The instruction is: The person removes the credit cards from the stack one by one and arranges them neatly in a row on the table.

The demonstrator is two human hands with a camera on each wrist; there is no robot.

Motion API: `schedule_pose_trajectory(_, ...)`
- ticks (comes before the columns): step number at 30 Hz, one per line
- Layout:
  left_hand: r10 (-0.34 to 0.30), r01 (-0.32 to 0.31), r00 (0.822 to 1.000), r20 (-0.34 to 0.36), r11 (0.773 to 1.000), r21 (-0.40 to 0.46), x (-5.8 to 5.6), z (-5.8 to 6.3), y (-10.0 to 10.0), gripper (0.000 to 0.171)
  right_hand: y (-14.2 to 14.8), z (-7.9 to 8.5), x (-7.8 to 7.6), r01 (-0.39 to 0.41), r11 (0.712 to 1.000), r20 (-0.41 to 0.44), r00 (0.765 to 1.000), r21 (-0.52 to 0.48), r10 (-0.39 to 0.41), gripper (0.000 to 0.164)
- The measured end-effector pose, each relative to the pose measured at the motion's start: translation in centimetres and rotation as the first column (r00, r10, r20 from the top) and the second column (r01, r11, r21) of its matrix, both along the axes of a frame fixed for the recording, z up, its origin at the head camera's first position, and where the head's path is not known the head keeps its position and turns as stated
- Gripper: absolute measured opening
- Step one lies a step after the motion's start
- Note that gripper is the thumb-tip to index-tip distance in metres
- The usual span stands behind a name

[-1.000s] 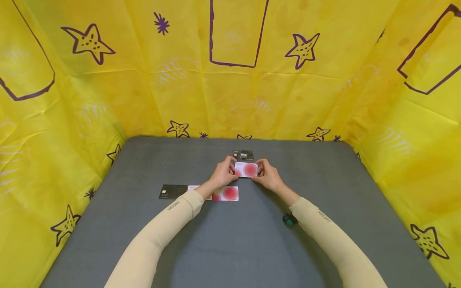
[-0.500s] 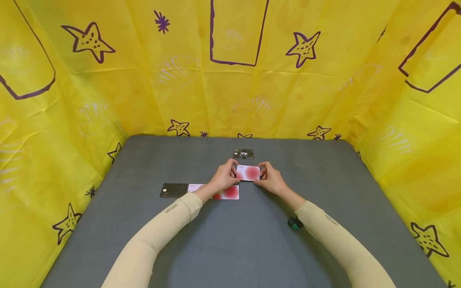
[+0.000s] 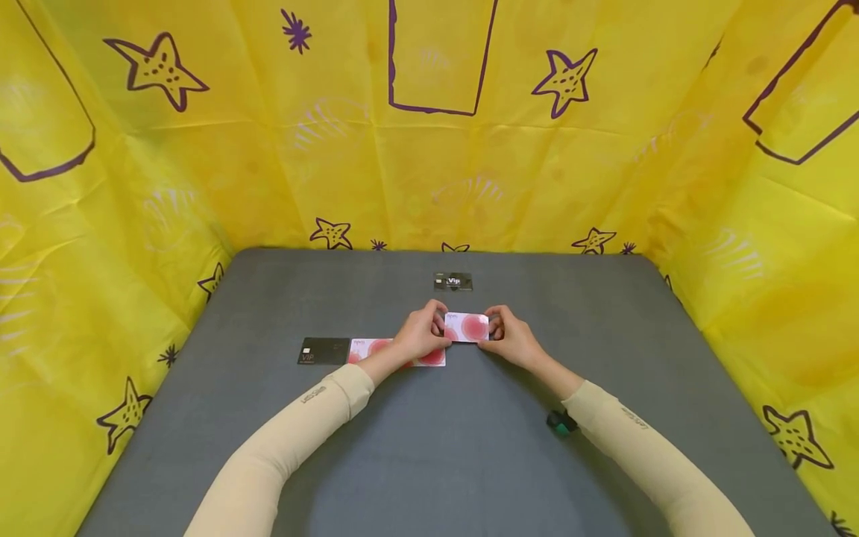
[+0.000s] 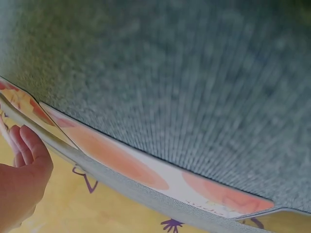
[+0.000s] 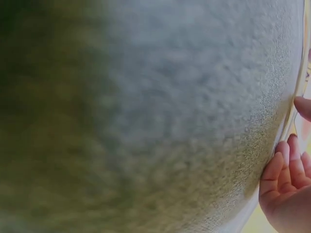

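Observation:
My left hand (image 3: 424, 330) and right hand (image 3: 513, 337) pinch opposite short edges of a white card with pink circles (image 3: 466, 327), fingers at the far corners and thumbs at the near ones. The card appears slightly tilted; whether it touches the table I cannot tell. Just left of it lies a row: a black VIP card (image 3: 323, 351), a white-and-pink card (image 3: 365, 347) and another white-and-pink card (image 3: 434, 358), partly covered by my left hand and wrist. The left wrist view shows my left hand (image 4: 24, 179) beside these cards. My right hand (image 5: 289, 194) sits at the right wrist view's edge.
Beyond the held card, a dark Vip card (image 3: 452, 281) lies alone near the far side of the grey table (image 3: 429, 462). A black-and-green device (image 3: 561, 422) shows under the right sleeve. Yellow patterned cloth (image 3: 429, 171) surrounds the back and sides.
Both hands have drawn the held card toward me and slightly right, widening the gap to the dark Vip card behind it. The row on the left has stayed put.

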State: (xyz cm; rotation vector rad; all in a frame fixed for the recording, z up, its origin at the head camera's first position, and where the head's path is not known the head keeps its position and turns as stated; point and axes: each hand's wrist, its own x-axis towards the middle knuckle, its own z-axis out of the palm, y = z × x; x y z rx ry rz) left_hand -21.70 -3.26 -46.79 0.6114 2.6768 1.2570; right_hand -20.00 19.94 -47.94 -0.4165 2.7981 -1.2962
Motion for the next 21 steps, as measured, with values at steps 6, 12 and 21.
schedule_pose_trajectory(6,-0.021,0.021,1.000,-0.005,1.000,-0.009,0.8,0.1,0.0,0.052,0.4,0.0,0.8,-0.018,1.000,-0.008,1.000,0.013,0.019,0.057)
schedule_pose_trajectory(12,-0.028,0.027,0.999,-0.021,0.999,-0.032,1.4,0.2,0.0,0.051,0.8,-0.2,1.5,-0.035,0.999,-0.024,0.999,0.020,0.036,0.056)
schedule_pose_trajectory(21,-0.026,0.021,0.999,-0.039,0.993,-0.118,1.8,0.0,-0.1,0.052,1.2,-0.2,2.1,-0.054,0.998,-0.040,0.998,0.041,0.056,0.056)
